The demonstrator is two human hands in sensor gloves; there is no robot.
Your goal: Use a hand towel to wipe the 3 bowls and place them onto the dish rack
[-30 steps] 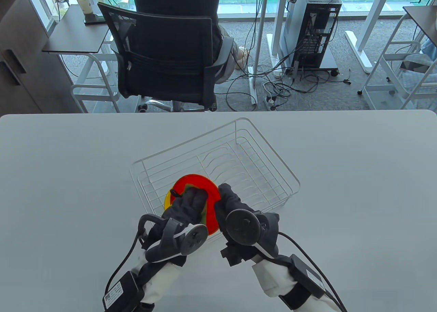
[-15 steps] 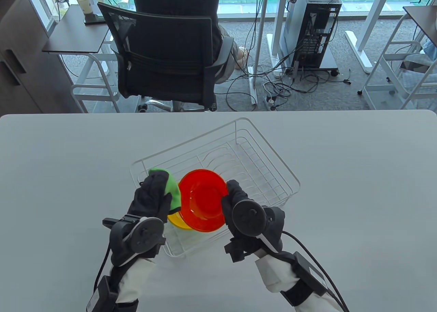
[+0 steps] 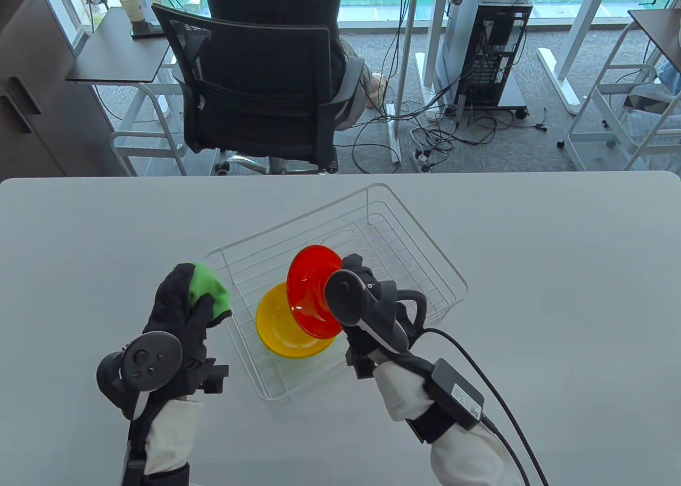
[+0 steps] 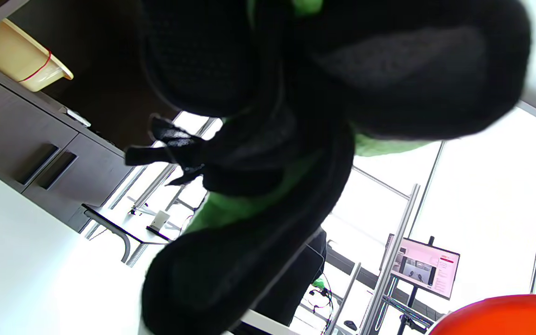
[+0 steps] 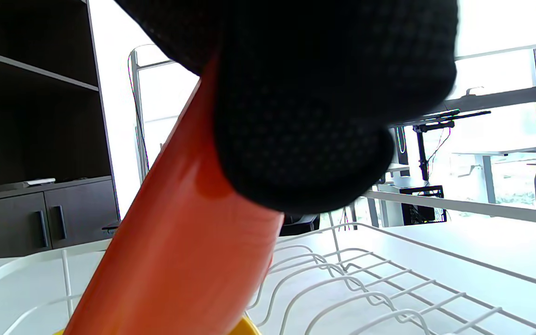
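Dish rack [image 3: 425, 273]: thin white-coated metal wire, smooth. Red bowl [image 3: 308, 294]: glossy translucent plastic, smooth. Yellow bowl [image 3: 282, 329]: glossy plastic, smooth. Hand towel [image 3: 213, 291]: green cloth, soft, matt, fuzzy. Gloves on left hand [image 3: 178, 315] and right hand [image 3: 367, 299]: black knit fabric, matt, textured weave. Table [image 3: 558, 305]: white, matt, smooth.

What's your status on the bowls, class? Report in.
Left hand grips green towel, clear of rack. Right hand holds red bowl tilted over yellow bowl in dish rack. Nothing blocking.
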